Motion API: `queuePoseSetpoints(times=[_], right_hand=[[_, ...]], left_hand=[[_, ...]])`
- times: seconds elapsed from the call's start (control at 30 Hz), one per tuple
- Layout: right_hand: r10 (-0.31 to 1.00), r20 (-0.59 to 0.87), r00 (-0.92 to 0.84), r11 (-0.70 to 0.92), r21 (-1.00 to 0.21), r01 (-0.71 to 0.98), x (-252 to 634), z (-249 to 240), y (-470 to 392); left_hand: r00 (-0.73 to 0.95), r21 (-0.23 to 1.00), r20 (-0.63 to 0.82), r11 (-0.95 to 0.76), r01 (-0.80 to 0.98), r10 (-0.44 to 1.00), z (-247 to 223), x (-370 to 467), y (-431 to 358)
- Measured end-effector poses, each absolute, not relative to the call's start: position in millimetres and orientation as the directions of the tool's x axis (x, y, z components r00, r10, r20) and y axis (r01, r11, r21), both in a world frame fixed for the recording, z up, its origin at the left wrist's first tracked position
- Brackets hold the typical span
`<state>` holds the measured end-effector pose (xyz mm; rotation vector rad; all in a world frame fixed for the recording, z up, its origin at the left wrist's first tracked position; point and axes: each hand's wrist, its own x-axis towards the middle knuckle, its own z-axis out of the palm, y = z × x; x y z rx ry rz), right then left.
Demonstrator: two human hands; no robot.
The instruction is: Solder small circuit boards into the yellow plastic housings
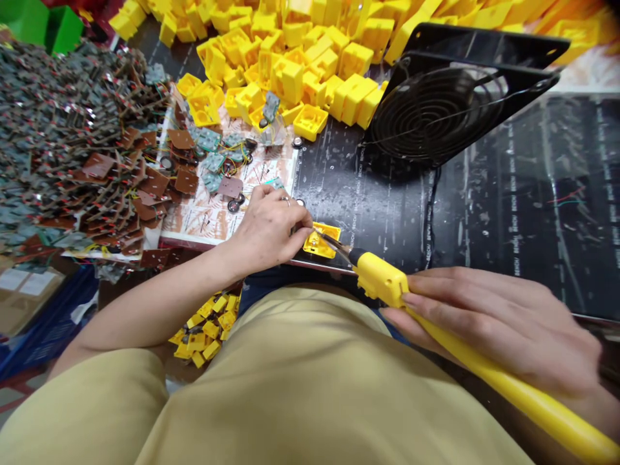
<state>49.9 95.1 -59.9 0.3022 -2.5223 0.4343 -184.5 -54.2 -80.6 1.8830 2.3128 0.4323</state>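
Note:
A small open yellow plastic case (323, 240) lies at the front edge of the black bench, with small parts inside. My left hand (274, 226) is at its left side, thumb and fingers pinched together; what they hold is hidden. My right hand (494, 323) is closed around a long yellow-handled tool (382, 278) with a black collar and slim metal tip, like a soldering iron. Its tip reaches into the case. Small dark round parts (236, 205) and a brown circuit board (230, 187) lie beyond my left hand.
Yellow plastic cases (290, 71) are heaped along the back. A black fan (436, 110) stands tilted at the back right, its cable running forward. Brown circuit boards (72, 129) pile up on the left. More yellow cases (208, 329) sit below the bench edge, near a cardboard box (29, 294).

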Motion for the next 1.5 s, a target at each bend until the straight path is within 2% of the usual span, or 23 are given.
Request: queuePoseSetpoints(times=[0.07, 0.2, 0.53, 0.77, 0.93, 1.13, 1.3, 1.5], right_hand=[[-0.076, 0.528, -0.846, 0.933, -0.262, -0.248, 56, -56, 98], [0.155, 0.461, -0.874, 0.927, -0.374, -0.032, 64, -59, 92], [0.142, 0.451, -0.881, 0.908, -0.413, -0.065, 54, -65, 85], [0.134, 0.452, -0.882, 0.892, -0.443, -0.092, 50, -61, 82], [0.081, 0.472, -0.878, 0.926, -0.362, -0.11, 59, -63, 98], [0.262, 0.481, -0.836, 0.852, -0.522, -0.033, 53, -70, 87], [0.289, 0.442, -0.849, 0.845, -0.535, 0.008, 50, -68, 79], [0.262, 0.445, -0.856, 0.859, -0.511, -0.003, 47, -65, 78]], left_hand=[[-0.21, 0.298, 0.077, 0.178, 0.938, 0.975, -80, -184, -54], [-0.213, 0.298, 0.081, 0.18, 0.937, 0.974, -80, -184, -53], [-0.235, 0.353, 0.123, 0.178, 0.918, 0.964, -82, -185, -57], [-0.215, 0.337, 0.088, 0.174, 0.925, 0.973, -83, -186, -54], [-0.212, 0.343, 0.084, 0.171, 0.923, 0.974, -81, -187, -54], [-0.207, 0.357, 0.131, 0.149, 0.922, 0.969, -85, -187, -54], [-0.211, 0.382, 0.16, 0.136, 0.914, 0.964, -88, -187, -57], [-0.228, 0.399, 0.158, 0.149, 0.905, 0.961, -88, -188, -57]])
